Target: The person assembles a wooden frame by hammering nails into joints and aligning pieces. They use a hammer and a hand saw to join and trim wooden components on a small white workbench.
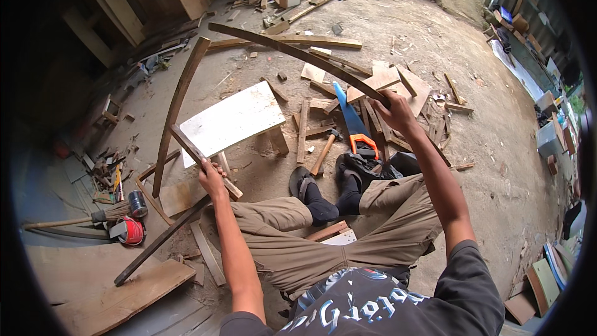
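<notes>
Where the right hand (396, 113) is closed, a long dark strip (292, 50) is held near its lower right part, the greater length being run out forward and to the left of that grip. By its long axis the strip is slanted across the view, and its far end is brought just beside the upper end of a wooden bar (180, 109); whether the two are touching cannot be told. That bar is set on the left side, nearer to the left hand (213, 178), by which a short slat (188, 143) is gripped, the fingers being wrapped around it with no gap shown. The slat is crossed over the near left corner of the white table (233, 118). Between the hands, on the ground, a hammer (323, 152) and a blue-bladed saw (351, 112) are left unheld.
</notes>
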The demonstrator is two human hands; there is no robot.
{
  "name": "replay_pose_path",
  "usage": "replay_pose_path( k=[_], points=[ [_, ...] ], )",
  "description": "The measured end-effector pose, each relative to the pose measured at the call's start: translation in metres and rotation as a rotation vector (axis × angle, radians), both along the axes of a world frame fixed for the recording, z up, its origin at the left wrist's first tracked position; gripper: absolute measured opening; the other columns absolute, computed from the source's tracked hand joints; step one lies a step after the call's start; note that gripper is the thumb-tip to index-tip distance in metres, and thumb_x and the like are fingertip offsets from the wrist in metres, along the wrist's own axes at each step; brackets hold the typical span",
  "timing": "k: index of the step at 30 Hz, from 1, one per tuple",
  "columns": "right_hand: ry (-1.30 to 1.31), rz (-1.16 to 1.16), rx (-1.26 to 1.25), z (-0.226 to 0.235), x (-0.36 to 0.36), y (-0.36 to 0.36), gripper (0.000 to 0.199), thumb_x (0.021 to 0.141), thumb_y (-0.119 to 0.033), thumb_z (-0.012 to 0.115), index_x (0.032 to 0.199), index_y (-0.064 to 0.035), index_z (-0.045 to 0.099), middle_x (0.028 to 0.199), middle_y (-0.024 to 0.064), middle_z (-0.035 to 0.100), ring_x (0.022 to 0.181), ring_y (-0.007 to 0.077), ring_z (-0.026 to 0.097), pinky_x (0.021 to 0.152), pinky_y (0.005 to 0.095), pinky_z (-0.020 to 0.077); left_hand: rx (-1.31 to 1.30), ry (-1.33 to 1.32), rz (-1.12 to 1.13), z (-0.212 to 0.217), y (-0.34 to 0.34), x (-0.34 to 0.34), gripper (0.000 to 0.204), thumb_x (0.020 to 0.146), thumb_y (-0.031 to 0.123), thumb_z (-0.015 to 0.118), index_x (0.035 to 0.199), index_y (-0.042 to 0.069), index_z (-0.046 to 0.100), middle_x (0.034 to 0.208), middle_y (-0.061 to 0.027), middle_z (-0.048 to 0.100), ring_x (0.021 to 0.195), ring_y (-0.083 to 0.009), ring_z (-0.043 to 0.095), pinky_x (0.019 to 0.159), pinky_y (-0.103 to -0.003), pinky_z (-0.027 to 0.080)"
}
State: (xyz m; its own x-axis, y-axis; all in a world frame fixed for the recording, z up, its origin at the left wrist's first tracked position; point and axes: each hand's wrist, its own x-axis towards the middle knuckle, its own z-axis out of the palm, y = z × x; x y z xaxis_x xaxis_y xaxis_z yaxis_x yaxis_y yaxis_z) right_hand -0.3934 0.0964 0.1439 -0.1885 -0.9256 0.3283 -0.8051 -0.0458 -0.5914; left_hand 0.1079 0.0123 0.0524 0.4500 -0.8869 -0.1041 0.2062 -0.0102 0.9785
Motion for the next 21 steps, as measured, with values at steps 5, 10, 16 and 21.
replay_pose_path(
  k=[5, 10, 16, 21],
  points=[
    [0.069, -0.031, -0.139, 0.011, 0.028, -0.025, 0.039, 0.091, -0.035, 0.068, 0.104, 0.0015, 0.065, 0.076, 0.0196, 0.068, 0.069, 0.0287, 0.066, 0.065, 0.0402, 0.0494, 0.028, 0.008, 0.068, 0.004, -0.023, 0.036, 0.035, 0.103, 0.033, 0.048, 0.097, -0.001, 0.053, 0.079, -0.0040, 0.051, 0.056, -0.0114, 0.049, 0.045, -0.027, 0.042],
    [-0.016, -0.017, -0.126, 0.013, 0.047, -0.036, 0.047, 0.081, -0.034, 0.077, 0.103, 0.0037, 0.060, 0.095, 0.0245, 0.067, 0.087, 0.0387, 0.066, 0.079, 0.0447, 0.0504, 0.112, -0.090, 0.105, -0.020, -0.049, 0.067, 0.035, 0.102, 0.032, 0.050, 0.095, -0.002, 0.053, 0.076, -0.0048, 0.054, 0.056, -0.0132, 0.051, 0.046, -0.030, 0.045],
    [0.106, 0.047, -0.044, -0.014, 0.021, -0.037, 0.049, 0.079, -0.037, 0.079, 0.107, -0.0022, 0.057, 0.100, 0.0215, 0.065, 0.091, 0.0410, 0.064, 0.077, 0.0469, 0.0504, 0.193, -0.167, 0.117, -0.051, -0.077, 0.088, 0.033, 0.101, 0.029, 0.051, 0.092, -0.002, 0.053, 0.073, -0.0071, 0.057, 0.055, -0.0154, 0.054, 0.047, -0.033, 0.047],
    [0.404, 0.152, 0.154, -0.011, -0.008, -0.036, 0.047, 0.081, -0.042, 0.075, 0.096, -0.0018, 0.056, 0.093, 0.0171, 0.060, 0.088, 0.0369, 0.064, 0.073, 0.0476, 0.0498, 0.250, -0.052, 0.029, -0.070, -0.098, 0.087, 0.033, 0.099, 0.029, 0.056, 0.092, -0.003, 0.053, 0.075, -0.0074, 0.057, 0.052, -0.0164, 0.052, 0.047, -0.034, 0.046]
  ],
)
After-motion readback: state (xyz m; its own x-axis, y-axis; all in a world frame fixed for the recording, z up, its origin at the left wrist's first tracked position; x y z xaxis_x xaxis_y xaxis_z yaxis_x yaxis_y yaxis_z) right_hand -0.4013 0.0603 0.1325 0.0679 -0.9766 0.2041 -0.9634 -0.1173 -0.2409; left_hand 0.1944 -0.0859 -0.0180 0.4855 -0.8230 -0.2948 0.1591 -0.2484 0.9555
